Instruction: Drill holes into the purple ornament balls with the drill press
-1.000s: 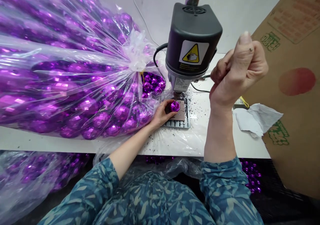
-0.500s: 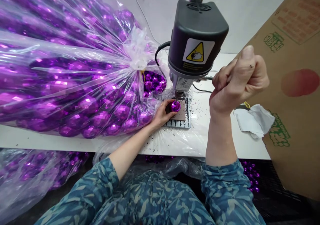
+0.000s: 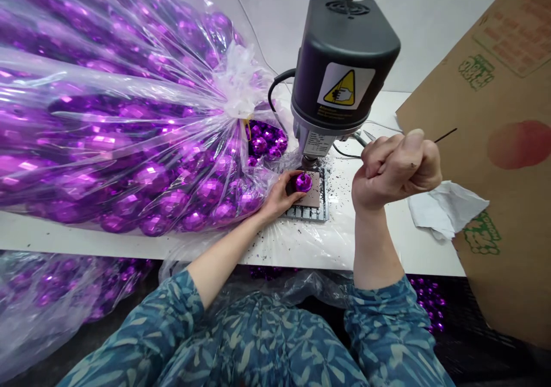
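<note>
My left hand (image 3: pixel 282 196) pinches a shiny purple faceted ball ornament (image 3: pixel 303 182) between thumb and fingers. The ball rests on a flat board (image 3: pixel 310 198) over the slotted metal base (image 3: pixel 301 216), just under the chuck of a dark bench drill press (image 3: pixel 344 65). My right hand (image 3: pixel 396 166) is a fist at the machine's right side, closed around its feed lever (image 3: pixel 359 139); most of the lever is hidden by the fingers. The drill bit itself cannot be made out behind the ball.
A large clear plastic bag (image 3: pixel 142 146) full of purple balls fills the left of the white table (image 3: pixel 129 243). On the right stand a cardboard box (image 3: pixel 508 203) and crumpled white paper (image 3: pixel 445 206). Dark shavings lie around the base. More purple balls (image 3: pixel 428 304) show below the table edge.
My right fist has come down and slightly left with the lever, uncovering a thin dark rod behind it. My left hand stays on the ball at the base.
</note>
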{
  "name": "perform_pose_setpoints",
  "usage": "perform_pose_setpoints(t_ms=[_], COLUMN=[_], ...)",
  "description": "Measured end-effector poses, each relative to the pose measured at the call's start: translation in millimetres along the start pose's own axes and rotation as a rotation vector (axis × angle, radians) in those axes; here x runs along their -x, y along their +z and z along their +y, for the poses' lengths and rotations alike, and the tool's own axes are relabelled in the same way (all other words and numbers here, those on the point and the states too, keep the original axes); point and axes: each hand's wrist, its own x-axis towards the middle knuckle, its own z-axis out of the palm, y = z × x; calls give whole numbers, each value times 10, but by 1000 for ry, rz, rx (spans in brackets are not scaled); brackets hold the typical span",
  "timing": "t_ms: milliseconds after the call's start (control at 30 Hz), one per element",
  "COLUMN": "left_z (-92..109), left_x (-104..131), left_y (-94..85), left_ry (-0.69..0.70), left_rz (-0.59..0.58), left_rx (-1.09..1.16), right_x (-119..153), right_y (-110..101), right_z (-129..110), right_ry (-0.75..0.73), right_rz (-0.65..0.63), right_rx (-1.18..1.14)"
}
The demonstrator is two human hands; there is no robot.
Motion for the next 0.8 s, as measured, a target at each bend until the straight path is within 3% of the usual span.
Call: perform_pose_setpoints(t_ms=[300, 533, 800], left_z=[-11, -42, -59], left_x=[8, 4, -5], left_y=[1, 13, 30], left_ry=[-8, -13, -16], left_rz=[3, 13, 23], left_rx=[4, 25, 37], right_x=[137, 160, 254], right_y=[-85, -129, -209], right_z=[95, 141, 154], right_ry=[-64, -181, -198], right_rz=[76, -51, -46], right_rx=[11, -33, 16])
